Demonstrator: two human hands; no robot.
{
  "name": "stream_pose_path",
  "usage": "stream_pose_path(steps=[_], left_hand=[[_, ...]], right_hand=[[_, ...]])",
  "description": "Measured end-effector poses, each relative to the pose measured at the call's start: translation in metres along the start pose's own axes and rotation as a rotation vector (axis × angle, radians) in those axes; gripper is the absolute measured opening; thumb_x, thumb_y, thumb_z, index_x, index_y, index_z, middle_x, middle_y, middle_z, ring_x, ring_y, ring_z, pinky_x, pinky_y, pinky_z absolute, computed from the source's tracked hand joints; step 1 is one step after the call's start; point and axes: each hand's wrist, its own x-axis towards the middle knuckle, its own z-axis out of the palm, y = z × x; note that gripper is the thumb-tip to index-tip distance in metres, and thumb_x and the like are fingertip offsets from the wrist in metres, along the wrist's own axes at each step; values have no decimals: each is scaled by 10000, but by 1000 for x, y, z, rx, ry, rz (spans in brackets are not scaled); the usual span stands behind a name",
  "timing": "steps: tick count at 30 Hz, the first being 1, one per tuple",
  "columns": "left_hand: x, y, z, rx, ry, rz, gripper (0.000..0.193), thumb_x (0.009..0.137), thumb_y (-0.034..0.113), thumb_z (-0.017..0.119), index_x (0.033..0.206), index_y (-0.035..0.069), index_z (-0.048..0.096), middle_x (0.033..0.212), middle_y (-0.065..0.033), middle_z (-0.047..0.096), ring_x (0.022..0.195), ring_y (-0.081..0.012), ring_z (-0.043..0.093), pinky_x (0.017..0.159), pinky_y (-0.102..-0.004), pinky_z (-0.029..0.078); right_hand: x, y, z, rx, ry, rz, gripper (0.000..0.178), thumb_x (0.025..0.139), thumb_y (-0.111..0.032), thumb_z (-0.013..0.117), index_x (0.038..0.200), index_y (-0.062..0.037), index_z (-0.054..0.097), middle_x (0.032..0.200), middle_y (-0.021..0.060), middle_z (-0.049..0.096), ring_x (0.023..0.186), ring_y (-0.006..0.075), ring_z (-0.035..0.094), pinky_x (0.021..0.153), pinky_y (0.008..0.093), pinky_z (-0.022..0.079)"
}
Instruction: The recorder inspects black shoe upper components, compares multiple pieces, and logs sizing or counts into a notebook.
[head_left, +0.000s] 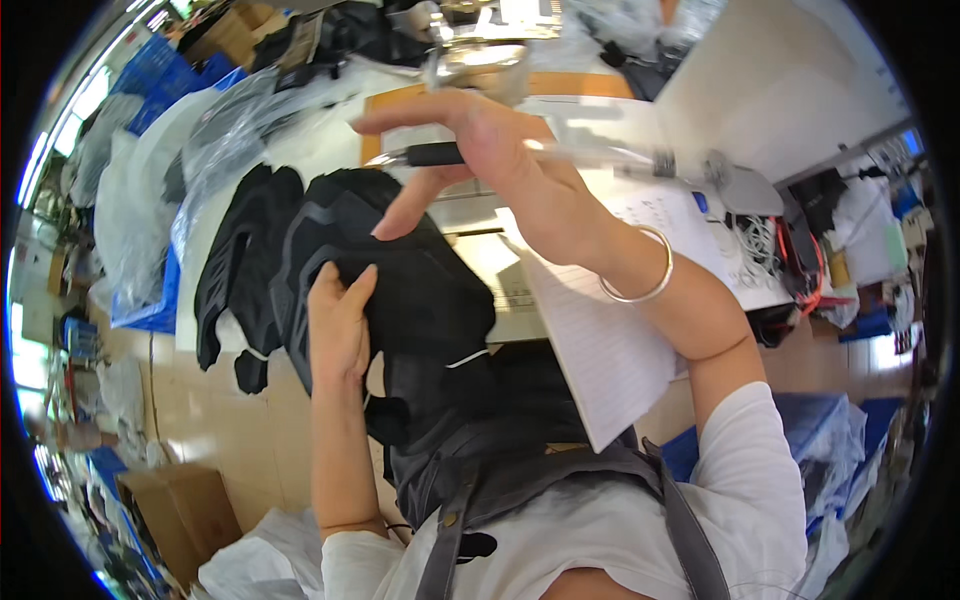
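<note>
My left hand (340, 325) pinches the near edge of a black fabric piece (425, 285) between thumb and fingers. The piece lies over the table's front edge, with raised, patterned panels on its left side. More black fabric (245, 245) lies just left of it. Above the cloth, my right hand (490, 160) has thumb and index finger stretched apart. A pen (435, 154) with a black grip and clear barrel is tucked in this hand, its metal tip pointing left. The other right fingers are mostly hidden. A bangle circles the right wrist.
A lined notebook (605, 345) juts over the table edge under my right forearm. White cables (755, 250) lie at right. A sewing machine (480, 55), blurred, stands at the back. Clear plastic bags (225, 135) and a blue crate (150, 300) are at left, a cardboard box (185, 515) lower left.
</note>
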Motion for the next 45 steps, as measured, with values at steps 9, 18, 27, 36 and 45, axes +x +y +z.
stream_pose_path(steps=[9,18,27,36,45], left_hand=[[13,-24,0,623,166,108,509,807,223,665,1071,-174,483,1008,-264,589,961,-270,578,857,-330,443],[12,1,16,880,64,108,386,829,214,605,980,-128,506,992,-341,561,972,-452,550,860,-422,423],[-12,7,50,1624,185,552,369,840,210,629,1098,-45,563,1141,-216,563,1060,-349,548,849,-396,460],[-44,3,44,1466,-142,611,530,837,250,638,1276,-2,480,1350,-215,421,1234,-385,402,1017,-449,310],[-44,-18,36,1527,-124,623,616,813,326,636,1322,30,452,1417,-212,338,1320,-356,311,1028,-553,267]], right_hand=[[-41,-41,-46,-308,-47,376,219,923,-144,494,919,15,645,759,40,580,662,84,544,555,218,439],[-172,-34,-87,-750,21,383,246,827,-27,594,1071,-33,621,1015,121,647,934,221,628,800,288,490],[-182,-16,-67,-1146,-119,83,319,756,-131,714,1055,-74,617,1035,104,629,1038,269,601,848,342,518],[-181,-21,-85,-972,-96,185,317,749,-48,658,1063,-49,616,1044,140,627,1001,303,608,852,354,501],[-186,-21,-127,-677,256,508,246,786,16,557,1029,-4,592,908,115,581,836,177,562,750,279,448]])
